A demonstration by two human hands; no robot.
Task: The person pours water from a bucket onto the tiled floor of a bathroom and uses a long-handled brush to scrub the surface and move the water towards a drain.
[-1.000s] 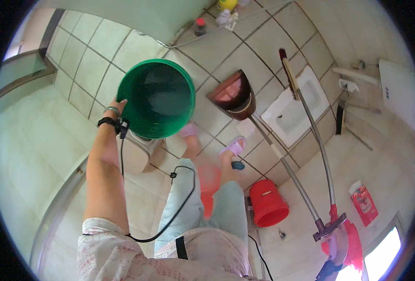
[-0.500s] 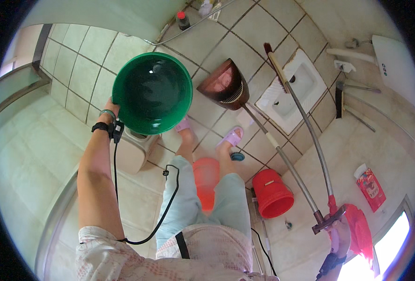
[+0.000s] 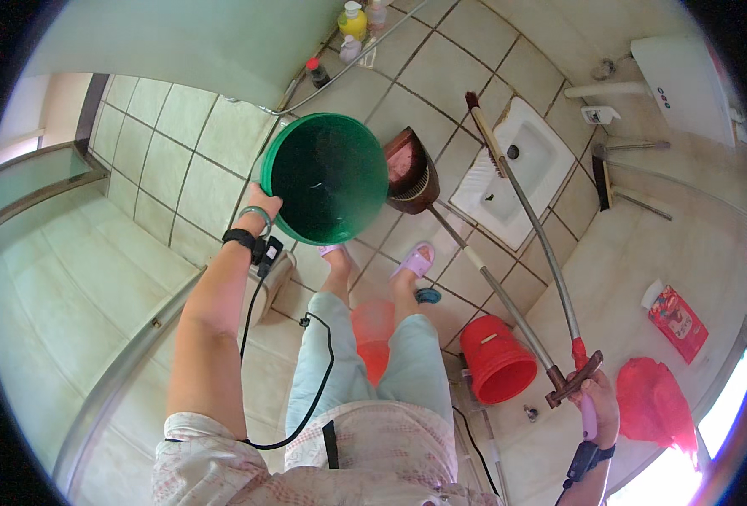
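My left hand (image 3: 262,202) grips the rim of a green bucket (image 3: 274,181) at its left side. The bucket's dark inside faces me, with what may be water in it. Its right rim overlaps the edge of a brown long-handled dustpan (image 3: 413,202); whether they touch I cannot tell. Something pinkish shows in the dustpan. At the lower right my right hand (image 3: 601,405) is closed round the upper ends of the dustpan's handle and a broom (image 3: 542,232). A lilac grip shows beside my fingers. The broom's bristles point away, over a squat toilet.
The white squat toilet (image 3: 550,152) is set in the tiled floor. A red bucket (image 3: 496,358) stands near my right leg, an orange-red one (image 3: 372,325) between my legs. Several bottles, one yellow (image 3: 352,23), stand at the far wall. A red bag (image 3: 652,401) hangs at the right.
The green bucket has moved right toward the dustpan with my left hand on it, and its tilt has changed. My right hand still holds both handles.
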